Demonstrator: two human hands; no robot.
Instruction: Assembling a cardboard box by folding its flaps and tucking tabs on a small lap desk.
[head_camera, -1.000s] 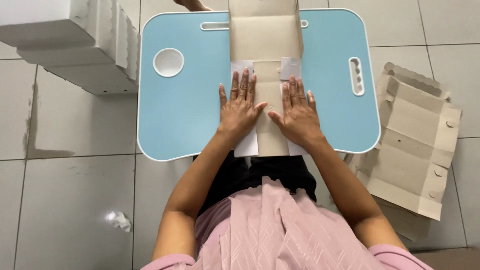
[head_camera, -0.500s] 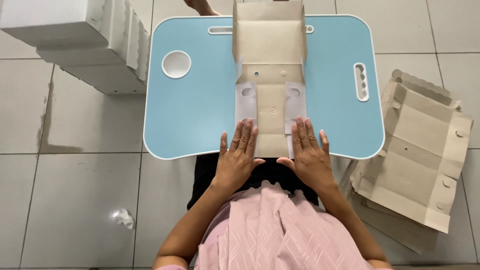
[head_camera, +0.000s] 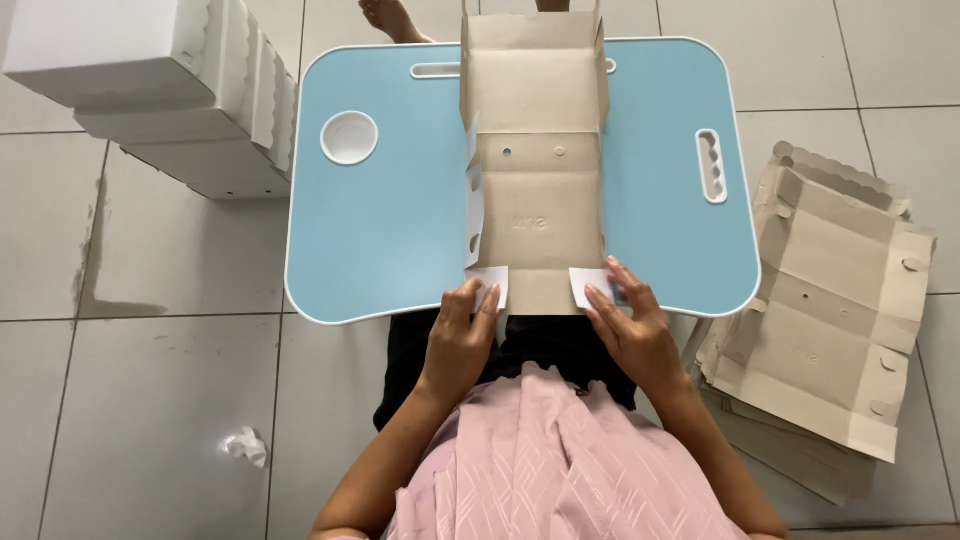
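Flat brown cardboard box blank (head_camera: 535, 190) is lying lengthwise down the middle of the light blue lap table (head_camera: 390, 230), running from the far edge to the near edge. Folding looks only just begun: the long side walls are partly lifting, the left one standing up more than the right, and the two small white corner tabs at the near edge are being bent; the rest of the panels are lying flat, so most of the box is left to form, judging by this view. Left hand (head_camera: 462, 335) is sitting at the near edge, fingers together, pinching the left white tab (head_camera: 490, 283) between thumb and fingertips. Right hand (head_camera: 632, 325) is mirroring it, fingers slightly spread, pinching the right white tab (head_camera: 592, 285). Both wrists are angling inward from the lap, forearms coming up from a pink garment (head_camera: 560, 460). A round white cup recess (head_camera: 349, 137) is sitting near the table's far-left corner, a slotted white holder (head_camera: 711, 165) toward the right edge. Off the table, finished white boxes (head_camera: 150, 80) are stacking on the floor past the left edge; a pile of unfolded blanks (head_camera: 830, 310) is lying on the tiles past the right edge. A crumpled white scrap (head_camera: 245, 445) is lying on the floor near the left.
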